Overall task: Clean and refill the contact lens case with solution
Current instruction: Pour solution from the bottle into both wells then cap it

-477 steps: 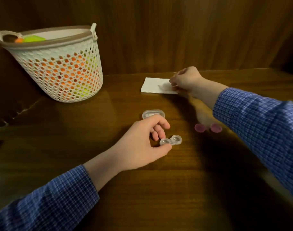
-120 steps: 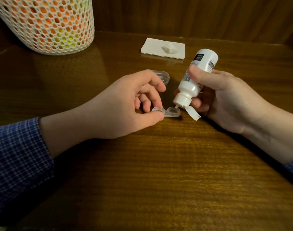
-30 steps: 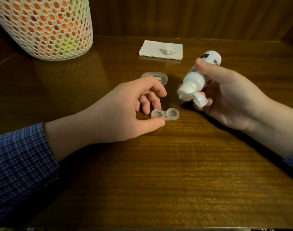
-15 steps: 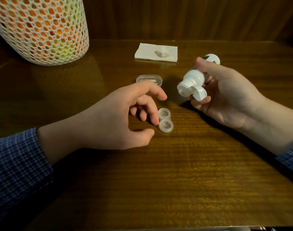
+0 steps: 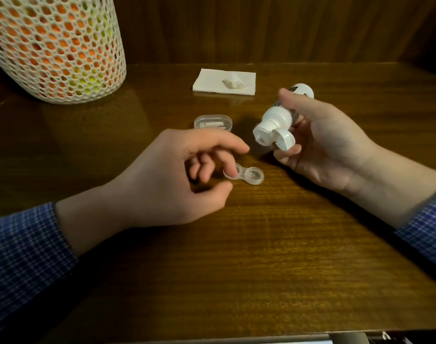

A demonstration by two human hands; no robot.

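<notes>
The left hand [image 5: 167, 175], fingers loosely curled, steadies the clear twin-well plastic lens case [image 5: 245, 175] with one fingertip for filling; the right hand [image 5: 318, 142] grips the white open-capped solution bottle [image 5: 277, 124], tilted ready.

Clear lens case [image 5: 246, 175] uncapped, flat on table; white solution bottle [image 5: 277, 124] tilted, cap open.

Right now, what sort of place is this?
Probably a home, at a wooden table by a wood-panelled wall. A mesh basket, a folded tissue and a contact lens case suggest personal care.

Two hands [image 5: 162, 180] [image 5: 321, 145], one lens case [image 5: 246, 175], one bottle [image 5: 279, 120], one basket [image 5: 58, 50], one tissue [image 5: 224, 81].
</notes>
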